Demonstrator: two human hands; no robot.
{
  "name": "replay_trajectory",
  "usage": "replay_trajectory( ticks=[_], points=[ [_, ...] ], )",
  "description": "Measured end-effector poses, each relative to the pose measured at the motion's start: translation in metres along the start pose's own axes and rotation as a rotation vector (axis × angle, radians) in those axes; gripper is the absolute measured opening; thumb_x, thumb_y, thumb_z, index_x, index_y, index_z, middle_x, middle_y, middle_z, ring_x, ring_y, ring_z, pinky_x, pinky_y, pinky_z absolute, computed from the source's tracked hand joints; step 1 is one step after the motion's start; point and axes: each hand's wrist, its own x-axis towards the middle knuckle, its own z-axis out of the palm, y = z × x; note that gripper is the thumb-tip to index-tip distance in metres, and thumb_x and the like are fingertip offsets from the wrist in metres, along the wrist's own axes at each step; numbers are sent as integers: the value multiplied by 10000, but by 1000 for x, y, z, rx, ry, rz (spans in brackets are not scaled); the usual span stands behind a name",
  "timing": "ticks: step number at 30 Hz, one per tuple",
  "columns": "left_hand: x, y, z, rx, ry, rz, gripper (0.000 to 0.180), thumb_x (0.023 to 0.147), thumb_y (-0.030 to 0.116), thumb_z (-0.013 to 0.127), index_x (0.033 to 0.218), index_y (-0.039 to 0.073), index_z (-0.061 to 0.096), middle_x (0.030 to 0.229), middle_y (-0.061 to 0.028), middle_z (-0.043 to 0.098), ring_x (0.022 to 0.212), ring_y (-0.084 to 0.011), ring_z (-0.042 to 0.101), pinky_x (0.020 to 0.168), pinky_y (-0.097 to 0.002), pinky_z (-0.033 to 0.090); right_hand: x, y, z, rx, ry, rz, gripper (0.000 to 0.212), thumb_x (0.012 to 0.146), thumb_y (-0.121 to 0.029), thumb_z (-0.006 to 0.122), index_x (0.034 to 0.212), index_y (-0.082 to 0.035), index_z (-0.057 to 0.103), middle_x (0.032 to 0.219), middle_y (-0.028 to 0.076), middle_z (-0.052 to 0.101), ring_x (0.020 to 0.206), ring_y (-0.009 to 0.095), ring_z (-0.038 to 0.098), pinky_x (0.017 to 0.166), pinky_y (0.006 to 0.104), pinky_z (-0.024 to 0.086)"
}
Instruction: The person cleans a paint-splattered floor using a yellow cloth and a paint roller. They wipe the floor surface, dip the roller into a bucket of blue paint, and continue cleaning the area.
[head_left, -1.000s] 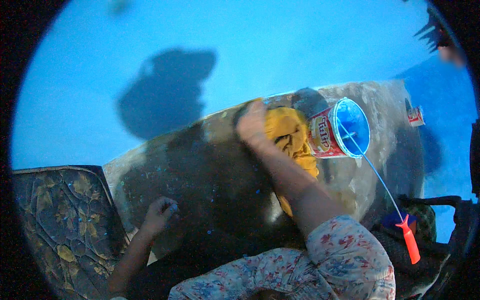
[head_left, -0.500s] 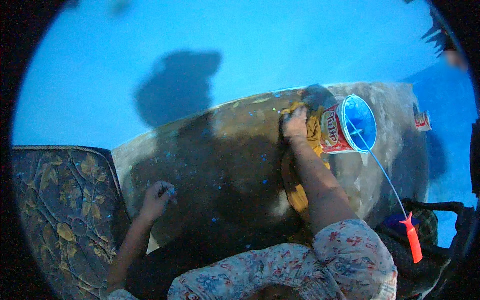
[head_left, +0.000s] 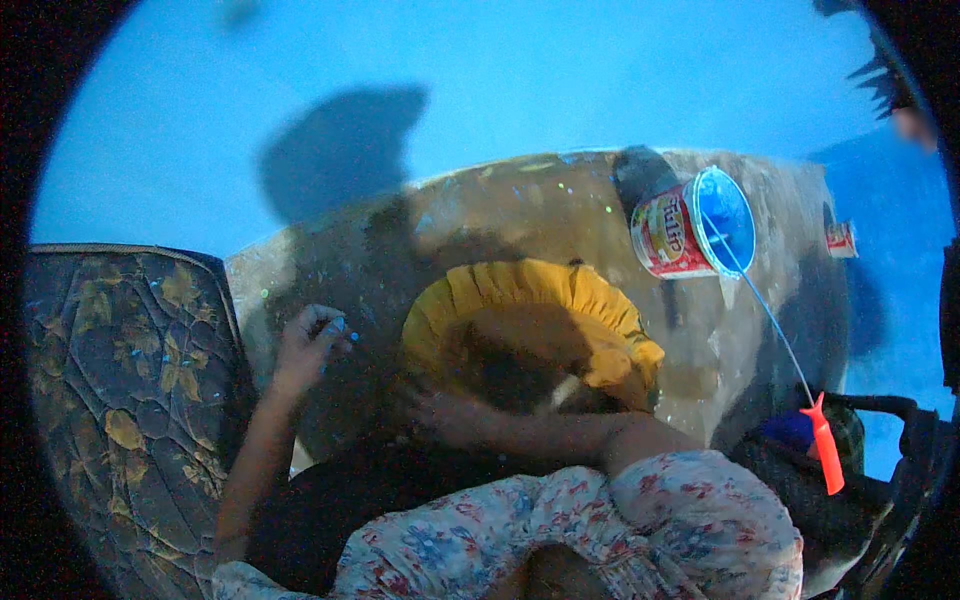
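Observation:
My left hand (head_left: 308,340) hangs at the left above the grey-brown surface, its fingers curled together. Blue specks show at the fingertips; whether it holds something small I cannot make out. My right hand (head_left: 450,416) is smeared by motion in the shade at the middle, low in front of me. Beside it, a yellow cloth (head_left: 520,280) with a gathered edge spreads in a wide arc over the surface, from near that hand to above my right forearm. The hand's grip on the cloth does not show.
Beyond the cloth on the right lies a tipped red and white paint bucket (head_left: 672,238), blue inside, with a roller (head_left: 826,452) leaning out by its orange-red handle. A small can (head_left: 841,240) stands farther right. A dark leaf-patterned mattress (head_left: 120,400) is at left; a blue wall (head_left: 560,80) behind.
My right hand has swept from beside the bucket back toward me and left. The yellow cloth has left the bucket's side and fanned out in the middle. My left hand stays nearly in place.

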Motion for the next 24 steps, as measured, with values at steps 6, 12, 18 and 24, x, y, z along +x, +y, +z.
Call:
replay_trajectory(
  ticks=[6, 12, 18, 24],
  points=[
    [2, -7, -9, 240, 21, 118, 155, 948, 140, 598, 1032, 11, 612, 890, -58, 661, 736, -148, 649, 694, -295, 514, -157, 89, -47, 73, -231, 524, 439, 924, -240, 519, 1320, -55, 485, 1161, 224, 583, 1032, 372, 583, 859, 494, 486],
    [-5, 13, -3, 160, 1, 172, 168, 953, 147, 591, 1044, 6, 601, 880, -37, 633, 741, -138, 637, 680, -278, 497, -299, 149, 7, -477, 185, 780, 421, 959, -252, 469, 1297, -1, 469, 1295, 233, 494, 1186, 350, 468, 987, 450, 387],
    [-19, 37, -4, 59, 18, 61, 188, 965, 171, 586, 1060, 9, 598, 909, -43, 634, 752, -121, 631, 669, -263, 501, -227, 10, 27, 150, -206, 146, 659, 916, -325, 515, 1469, -27, 318, 1552, 202, 232, 1435, 429, 193, 1146, 626, 116],
    [-25, 40, 2, -6, 14, 48, 184, 967, 166, 590, 1070, 14, 596, 948, -47, 630, 757, -110, 615, 663, -273, 521, -56, -18, 6, -274, -18, -124, 619, 915, -294, 493, 1469, -56, 352, 1561, 151, 260, 1453, 414, 170, 1122, 690, 72]
  ],
)
